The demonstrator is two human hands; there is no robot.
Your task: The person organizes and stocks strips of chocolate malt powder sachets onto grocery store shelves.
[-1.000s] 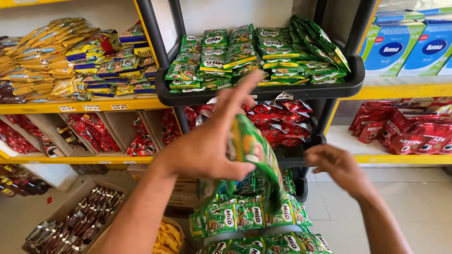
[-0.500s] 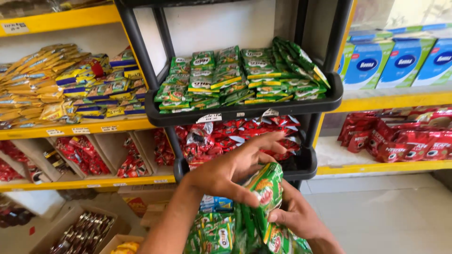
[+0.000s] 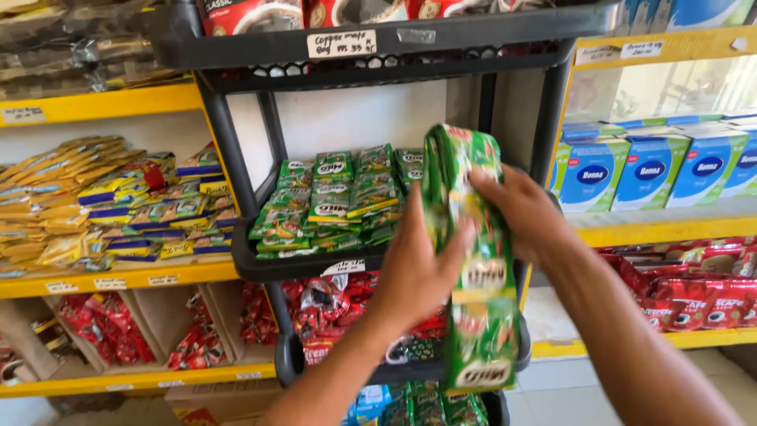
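Note:
A folded strip of green sachets [image 3: 473, 260] is held upright in front of a black shelf rack [image 3: 260, 264], gripped between both hands. My left hand [image 3: 418, 272] presses its left side with the thumb against the packets. My right hand [image 3: 524, 213] grips the right side near the top. The strip's lower end hangs down to about the rack's bottom tier. Behind it, the rack's middle tray holds piles of matching green sachets [image 3: 335, 201].
Red sachets [image 3: 331, 304] fill the rack's lower tray. Yellow shelves at left hold yellow and blue packets [image 3: 102, 209] and red packets [image 3: 102, 327] in bins. At right stand blue boxes [image 3: 650, 170] above red pouches [image 3: 694, 288]. The top tray [image 3: 378, 35] carries red packs.
Both hands have lifted the green sachet strip from low down near the floor to the level of the middle tray. The view has tilted upward and moved closer to the rack.

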